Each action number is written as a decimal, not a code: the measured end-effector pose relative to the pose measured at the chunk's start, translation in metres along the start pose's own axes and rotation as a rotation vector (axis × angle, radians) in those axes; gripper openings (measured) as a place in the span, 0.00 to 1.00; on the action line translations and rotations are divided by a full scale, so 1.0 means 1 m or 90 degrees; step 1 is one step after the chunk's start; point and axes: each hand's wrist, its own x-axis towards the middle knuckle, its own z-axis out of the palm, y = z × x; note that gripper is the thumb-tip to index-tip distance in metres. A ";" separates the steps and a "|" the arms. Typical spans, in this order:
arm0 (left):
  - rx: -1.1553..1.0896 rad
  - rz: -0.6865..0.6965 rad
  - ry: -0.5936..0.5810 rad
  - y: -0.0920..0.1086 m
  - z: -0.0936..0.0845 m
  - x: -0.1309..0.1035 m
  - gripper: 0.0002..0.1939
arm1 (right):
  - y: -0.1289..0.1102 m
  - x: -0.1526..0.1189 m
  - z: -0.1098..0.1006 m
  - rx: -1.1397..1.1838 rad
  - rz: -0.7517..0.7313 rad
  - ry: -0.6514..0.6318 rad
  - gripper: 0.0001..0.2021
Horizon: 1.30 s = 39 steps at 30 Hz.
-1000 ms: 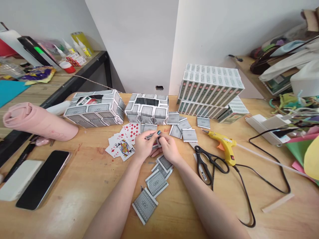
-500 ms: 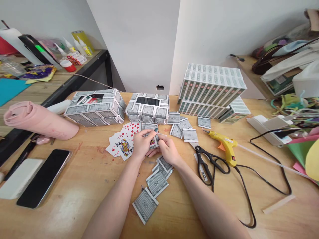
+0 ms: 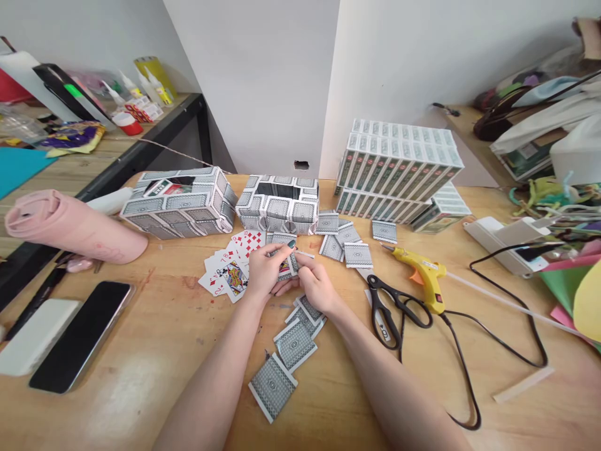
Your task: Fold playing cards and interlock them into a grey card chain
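White walls (image 3: pixel 253 94) are backing the wooden table (image 3: pixel 159 332); toward its far edge, left hand (image 3: pixel 263 272) and right hand (image 3: pixel 320 285) fingers are grasping a folded grey-and-white paper card (image 3: pixel 287 267); uneven pinching could be skewing it.

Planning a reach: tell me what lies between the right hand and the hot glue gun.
In the head view, the black-handled scissors lie between the right hand and the hot glue gun, with a folded playing card at their blade end.
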 end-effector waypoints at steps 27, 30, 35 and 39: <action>0.218 0.319 0.053 -0.027 0.006 -0.003 0.14 | 0.009 0.009 -0.019 -0.268 -0.143 0.466 0.16; 0.233 0.321 0.050 -0.026 0.006 -0.003 0.16 | 0.008 0.009 -0.018 -0.283 -0.159 0.453 0.18; 0.286 0.384 0.043 -0.025 0.005 -0.002 0.17 | 0.004 0.007 -0.015 -0.292 -0.114 0.429 0.20; 0.279 0.367 0.088 -0.022 0.003 -0.001 0.12 | 0.002 0.006 -0.014 -0.187 -0.112 0.371 0.18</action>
